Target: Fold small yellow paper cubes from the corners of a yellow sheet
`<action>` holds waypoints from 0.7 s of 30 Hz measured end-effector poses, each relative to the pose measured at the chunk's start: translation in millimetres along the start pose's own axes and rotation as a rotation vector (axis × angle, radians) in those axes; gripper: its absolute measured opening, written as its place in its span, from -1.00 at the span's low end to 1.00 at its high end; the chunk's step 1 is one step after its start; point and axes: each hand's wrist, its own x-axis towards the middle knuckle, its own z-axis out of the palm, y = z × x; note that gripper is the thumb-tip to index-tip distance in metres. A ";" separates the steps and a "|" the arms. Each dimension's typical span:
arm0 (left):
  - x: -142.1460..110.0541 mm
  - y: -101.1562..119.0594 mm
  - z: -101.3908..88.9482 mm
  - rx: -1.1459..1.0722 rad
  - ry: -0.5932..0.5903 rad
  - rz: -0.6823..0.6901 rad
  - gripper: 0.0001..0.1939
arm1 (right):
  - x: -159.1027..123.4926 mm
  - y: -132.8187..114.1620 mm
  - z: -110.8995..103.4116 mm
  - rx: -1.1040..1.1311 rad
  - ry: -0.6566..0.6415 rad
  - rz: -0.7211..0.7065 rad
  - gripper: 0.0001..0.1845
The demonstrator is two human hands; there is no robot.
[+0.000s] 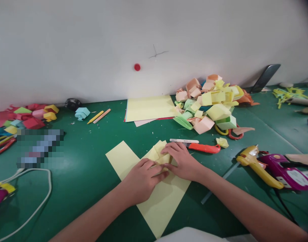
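A pale yellow folded paper point(155, 150) lies between my two hands, creased into small flaps at its far end. My left hand point(143, 179) presses its near left side, fingers curled together and thumb against the paper. From the right, my right hand point(181, 162) pinches the same piece, its fingertips on the upper folds. Beneath both hands spreads a flat pale yellow sheet point(160, 208), with one corner pointing toward me. Another pale yellow length of paper point(121, 156) sticks out to the left. The palms hide part of the folds.
Behind my right hand lie a white pen point(184, 140) and an orange-red cutter knife point(204, 148). Folded paper pieces point(216, 101) are heaped at the back right, near a yellow glue gun point(261, 168). A paper stack point(151, 108) rests against the wall. A phone point(40, 148) with a cable lies left.
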 end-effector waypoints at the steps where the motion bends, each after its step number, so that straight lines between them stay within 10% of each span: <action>1: 0.3 0.0 -0.3 -0.003 0.001 -0.004 -0.63 | -0.5 -0.3 -1.5 -0.017 -0.008 0.007 -0.59; 14: -1.2 -1.3 0.1 -0.015 0.050 -0.006 -0.60 | 1.9 26.3 -14.0 -0.262 0.161 0.213 -0.61; 21: -4.8 -8.6 -1.8 -0.138 0.086 -0.007 -0.63 | -1.9 18.8 -21.1 -0.187 0.130 0.063 -0.61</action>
